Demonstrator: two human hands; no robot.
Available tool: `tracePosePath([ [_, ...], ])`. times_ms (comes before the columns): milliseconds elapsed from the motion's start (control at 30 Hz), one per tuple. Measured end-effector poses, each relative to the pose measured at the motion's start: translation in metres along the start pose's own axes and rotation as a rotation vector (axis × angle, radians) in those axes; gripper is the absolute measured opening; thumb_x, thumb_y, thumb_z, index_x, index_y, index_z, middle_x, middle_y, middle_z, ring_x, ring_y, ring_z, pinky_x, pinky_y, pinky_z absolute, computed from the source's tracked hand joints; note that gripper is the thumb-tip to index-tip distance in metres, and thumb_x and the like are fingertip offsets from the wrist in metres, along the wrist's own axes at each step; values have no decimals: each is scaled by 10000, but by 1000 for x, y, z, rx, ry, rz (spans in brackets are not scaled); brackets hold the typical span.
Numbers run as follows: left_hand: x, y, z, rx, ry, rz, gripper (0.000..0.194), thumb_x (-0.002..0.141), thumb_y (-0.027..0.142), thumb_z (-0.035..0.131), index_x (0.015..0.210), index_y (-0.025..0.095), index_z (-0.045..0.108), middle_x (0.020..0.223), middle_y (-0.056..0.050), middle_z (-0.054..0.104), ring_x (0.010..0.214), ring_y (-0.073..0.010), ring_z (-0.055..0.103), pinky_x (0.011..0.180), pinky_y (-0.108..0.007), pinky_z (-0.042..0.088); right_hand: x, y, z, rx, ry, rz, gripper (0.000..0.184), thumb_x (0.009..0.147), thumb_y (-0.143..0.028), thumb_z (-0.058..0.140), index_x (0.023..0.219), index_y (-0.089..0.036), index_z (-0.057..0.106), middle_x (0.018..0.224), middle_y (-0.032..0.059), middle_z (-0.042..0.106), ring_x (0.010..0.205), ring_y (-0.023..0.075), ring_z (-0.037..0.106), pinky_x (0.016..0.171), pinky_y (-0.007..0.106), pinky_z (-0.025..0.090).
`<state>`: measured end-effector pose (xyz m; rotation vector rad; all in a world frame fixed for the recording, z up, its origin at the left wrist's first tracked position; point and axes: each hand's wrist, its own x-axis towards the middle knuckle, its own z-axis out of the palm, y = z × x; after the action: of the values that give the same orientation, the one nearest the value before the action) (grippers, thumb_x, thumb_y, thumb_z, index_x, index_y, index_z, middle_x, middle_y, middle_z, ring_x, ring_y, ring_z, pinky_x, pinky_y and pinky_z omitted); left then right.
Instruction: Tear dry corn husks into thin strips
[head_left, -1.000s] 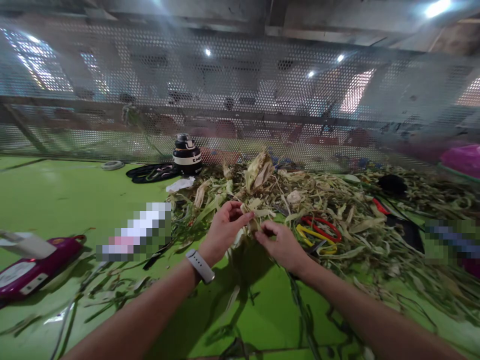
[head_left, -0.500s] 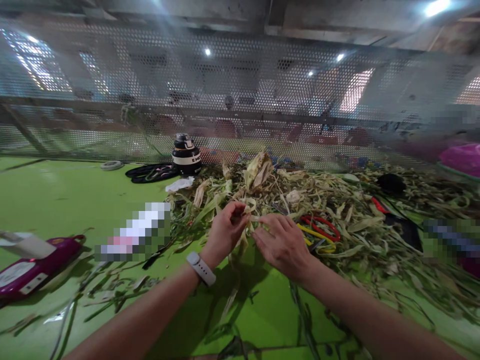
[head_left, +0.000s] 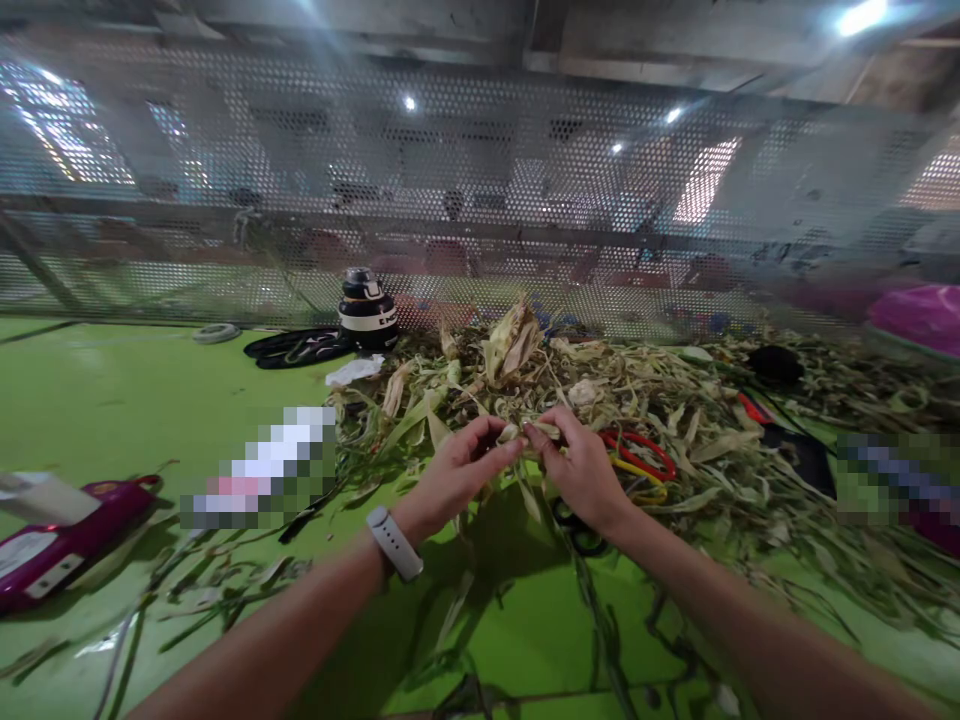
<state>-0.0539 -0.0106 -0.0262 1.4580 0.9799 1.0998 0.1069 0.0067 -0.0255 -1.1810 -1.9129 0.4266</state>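
Over the green tabletop (head_left: 517,600), both hands pinch one pale green corn husk strip (head_left: 545,430). The thumb and fingers of my left hand (head_left: 469,465) close on its left end; a light watch strap is round that wrist. At the strip's right part, my right hand (head_left: 585,465) grips with thumb and forefinger. Loose ends of husk hang below the fingers. Just behind the hands lies a heap of dry husks (head_left: 675,385). A red-handled tool (head_left: 656,452) and a yellow-handled one (head_left: 637,468) lie beside my right hand, partly hidden. Black loop handles (head_left: 581,530) show under my right wrist.
A black bottle (head_left: 367,312) stands at the back left near a black cable coil (head_left: 300,347) and a white tissue (head_left: 354,370). Far left is a purple power strip (head_left: 71,545). A perforated metal screen (head_left: 450,160) runs behind the table. Pink plastic (head_left: 919,315) shows at right.
My right hand has turned from palm-down, fingers spread, to a pinch on the strip. The husk between the hands now looks like a thicker, folded bundle.
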Motion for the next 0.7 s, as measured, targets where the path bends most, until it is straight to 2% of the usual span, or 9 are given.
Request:
tracePosePath([
  [67, 3, -4, 1, -33, 37, -10, 239, 703, 346, 634, 843, 169, 556, 687, 32, 516, 620, -90, 444, 571, -201, 363, 1, 1, 0, 67, -9, 40, 213, 831, -394, 471, 760, -194, 493, 629, -17, 519, 547, 117, 464, 533, 227, 350],
  [167, 8, -10, -2, -151, 110, -53, 265, 647, 337, 691, 791, 153, 566, 702, 24, 550, 637, -89, 476, 590, -199, 379, 6, 6, -2, 263, -75, 192, 268, 800, -460, 491, 832, -194, 482, 577, -41, 492, 474, 99, 435, 448, 210, 336],
  [300, 13, -14, -12, -290, 127, -105, 254, 627, 308, 715, 783, 150, 589, 729, 14, 581, 622, -73, 493, 579, -187, 381, 14, 9, -7, 494, -83, 337, 297, 762, -478, 531, 845, -196, 492, 551, -56, 484, 449, 85, 431, 413, 193, 353],
  [467, 16, -18, -19, -302, 139, -153, 248, 612, 295, 726, 755, 142, 592, 671, 15, 569, 573, -64, 488, 533, -176, 363, 19, 4, -17, 762, -35, 360, 224, 681, -346, 655, 815, -183, 579, 629, -44, 529, 491, 65, 450, 460, 186, 385],
  [567, 17, -20, -20, -317, 119, -185, 258, 607, 301, 731, 761, 144, 595, 661, 20, 564, 553, -57, 480, 511, -167, 347, 19, 2, -22, 899, -127, 401, 191, 648, -281, 688, 787, -164, 630, 694, -20, 580, 561, 67, 509, 560, 199, 435],
  [700, 16, -21, -20, -338, 90, -210, 243, 602, 290, 738, 737, 146, 597, 677, 22, 564, 575, -52, 484, 529, -162, 346, 18, 2, -23, 944, -253, 401, 295, 595, -214, 728, 879, -177, 659, 816, 9, 639, 703, 99, 576, 683, 233, 461],
])
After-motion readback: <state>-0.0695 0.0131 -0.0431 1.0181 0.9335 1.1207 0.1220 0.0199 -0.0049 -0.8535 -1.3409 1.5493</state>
